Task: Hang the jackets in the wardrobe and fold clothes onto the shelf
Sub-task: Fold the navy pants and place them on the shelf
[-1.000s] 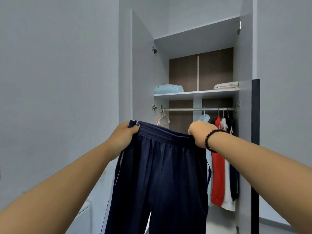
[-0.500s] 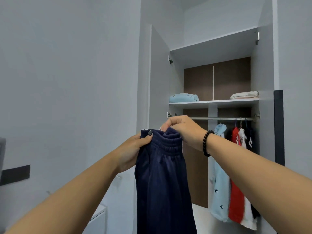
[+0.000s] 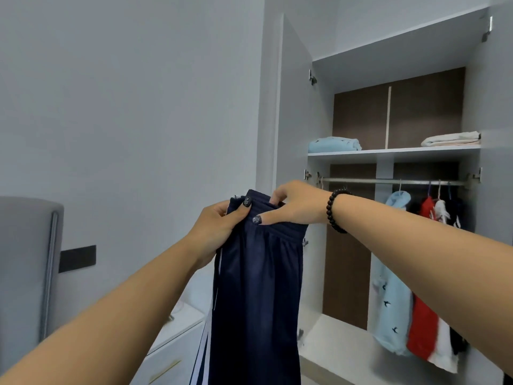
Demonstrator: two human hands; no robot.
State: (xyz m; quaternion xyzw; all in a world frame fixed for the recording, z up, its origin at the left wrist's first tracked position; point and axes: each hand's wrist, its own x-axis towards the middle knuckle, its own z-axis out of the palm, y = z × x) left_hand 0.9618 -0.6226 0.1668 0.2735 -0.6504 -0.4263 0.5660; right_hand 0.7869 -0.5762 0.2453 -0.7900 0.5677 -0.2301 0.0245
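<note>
Both hands have drawn together since a second ago, folding the navy trousers (image 3: 256, 287) lengthwise so the two sides of the waistband now meet instead of being stretched wide. The left hand (image 3: 219, 223) pinches the gathered elastic waistband at its left edge, thumb over the front of the cloth; the right hand (image 3: 297, 202) grips the same waistband from above, its fingers (image 3: 277, 194) curled over the top and thumb pressed on the ribbed band. A string of dark round beads forms a bracelet (image 3: 337, 211) on the right wrist. The trousers, smooth and slightly glossy with white side stripes low on their left edge, hang straight down in front of the open wardrobe (image 3: 294, 120), to the left of its interior.

Inside the wardrobe, a white shelf (image 3: 394, 154) carries two folded items: a soft light-blue bundle (image 3: 334, 144) at its left end and a flat cream one (image 3: 451, 138) at its right. Below the shelf, a metal rail (image 3: 388, 181) holds at least four hanging garments at its right: a light-blue hooded top (image 3: 391, 287) with small dark bird prints, a red one (image 3: 423, 315), a white one and a dark one. Left of the wardrobe stand a grey padded headboard (image 3: 27, 259) and a white cabinet (image 3: 177, 348).
</note>
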